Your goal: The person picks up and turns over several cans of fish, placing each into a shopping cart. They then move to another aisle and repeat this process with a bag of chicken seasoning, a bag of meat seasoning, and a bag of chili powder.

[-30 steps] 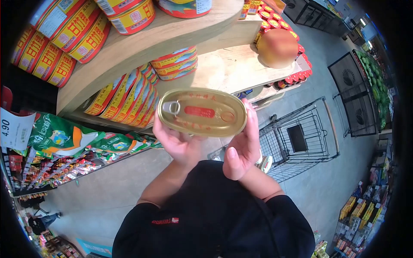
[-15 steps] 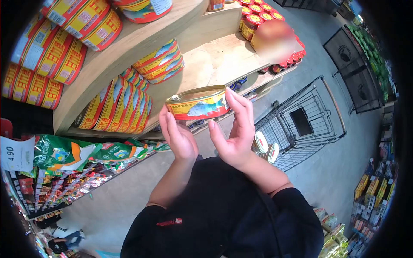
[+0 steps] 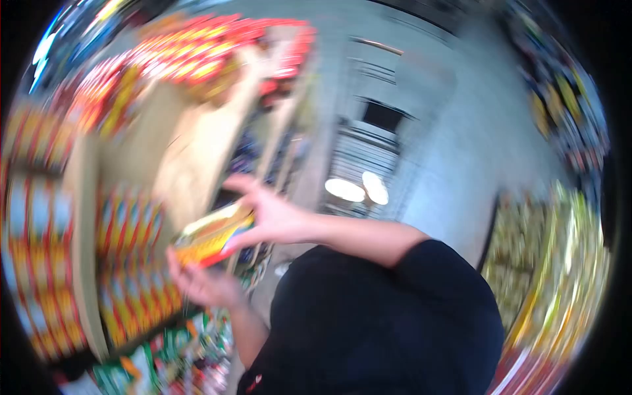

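Note:
A yellow and red oval tin (image 3: 217, 236) is between my two hands, left of centre, in front of the wooden shelf. My left hand (image 3: 204, 283) supports its lower left end from below. My right hand (image 3: 270, 214) grips the upper right end, thumb below and fingers above. The view is smeared by motion, so the tin's label is unreadable. More yellow and red tins (image 3: 135, 289) stand stacked on the shelf to the left.
A wire shopping cart (image 3: 368, 141) with two pale round-ended items (image 3: 345, 189) stands on the grey floor. Red-lidded jars (image 3: 204, 49) line the far shelf. Green packets (image 3: 128, 372) hang at lower left. Yellow-green packages (image 3: 550, 263) are stacked at right.
The view has swung to the right, so the shelf and cart appear further left. Both hands and the tin now appear lower and to the left, with the tin still held and more tilted.

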The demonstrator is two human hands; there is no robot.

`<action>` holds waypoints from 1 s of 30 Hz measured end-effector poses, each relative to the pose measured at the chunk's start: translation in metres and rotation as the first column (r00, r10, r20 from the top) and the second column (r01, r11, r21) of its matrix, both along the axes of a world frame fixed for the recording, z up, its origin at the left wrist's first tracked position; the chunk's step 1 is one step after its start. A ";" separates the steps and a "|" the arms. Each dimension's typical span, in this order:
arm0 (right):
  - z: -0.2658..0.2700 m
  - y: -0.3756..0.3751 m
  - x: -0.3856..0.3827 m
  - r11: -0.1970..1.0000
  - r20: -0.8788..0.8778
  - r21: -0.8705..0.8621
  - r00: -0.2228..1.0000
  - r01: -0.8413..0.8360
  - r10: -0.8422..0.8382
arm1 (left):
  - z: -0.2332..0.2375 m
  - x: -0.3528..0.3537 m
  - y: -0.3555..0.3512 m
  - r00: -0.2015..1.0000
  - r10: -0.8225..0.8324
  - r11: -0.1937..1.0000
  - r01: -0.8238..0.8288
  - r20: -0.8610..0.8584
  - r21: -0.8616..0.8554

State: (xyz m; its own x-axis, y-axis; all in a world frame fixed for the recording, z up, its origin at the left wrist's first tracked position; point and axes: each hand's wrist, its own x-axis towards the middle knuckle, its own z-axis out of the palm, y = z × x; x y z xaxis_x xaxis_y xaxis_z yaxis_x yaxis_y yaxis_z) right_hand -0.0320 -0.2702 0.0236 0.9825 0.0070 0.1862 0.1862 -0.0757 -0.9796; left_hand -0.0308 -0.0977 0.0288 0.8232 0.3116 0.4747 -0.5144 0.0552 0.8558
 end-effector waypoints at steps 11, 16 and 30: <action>-0.135 -0.113 -0.106 0.922 -0.534 0.370 0.839 0.118 0.107 | -0.130 -0.018 -0.014 0.629 -0.398 0.458 0.767 -0.668 0.449; -0.247 -0.157 -0.129 0.520 -0.284 -0.479 0.436 0.707 -0.854 | -0.240 -0.033 0.088 0.212 -0.043 0.372 0.910 -0.976 0.182; -0.406 -0.222 -0.146 0.549 -0.518 -0.754 0.187 0.360 -0.834 | -0.255 -0.088 0.192 0.160 0.062 0.312 0.934 -0.985 0.171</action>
State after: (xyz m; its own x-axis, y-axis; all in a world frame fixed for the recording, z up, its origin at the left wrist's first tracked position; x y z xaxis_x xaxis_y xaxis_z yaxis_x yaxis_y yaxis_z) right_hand -0.1782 -0.4925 -0.3823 0.3565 -0.8244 -0.4396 -0.8878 -0.1524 -0.4342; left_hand -0.1185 0.0940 -0.2257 0.5736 -0.3013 -0.7617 0.2418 -0.8262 0.5089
